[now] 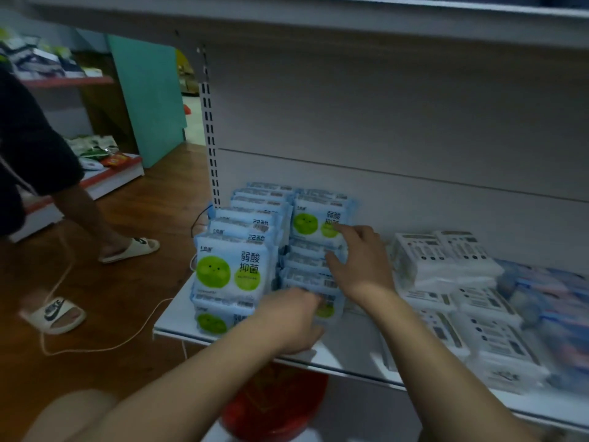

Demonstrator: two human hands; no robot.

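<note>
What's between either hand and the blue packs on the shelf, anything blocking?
Nothing visible. The right hand touches the stacked blue packs with straight fingers. The left hand is on the front pack, grip blurred. The white packs lie beside them to the right, out of the way.

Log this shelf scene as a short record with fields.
place: white shop shelf
goods: blue packs with green circles, stacked at the shelf's left end
left hand: grips a front pack near the shelf's edge
right hand: fingers spread on the stack behind, forefinger touching an upright pack
beside: white packs lying to the right
below: red bucket under the shelf
bystander: another person's feet in sandals on the left
</note>
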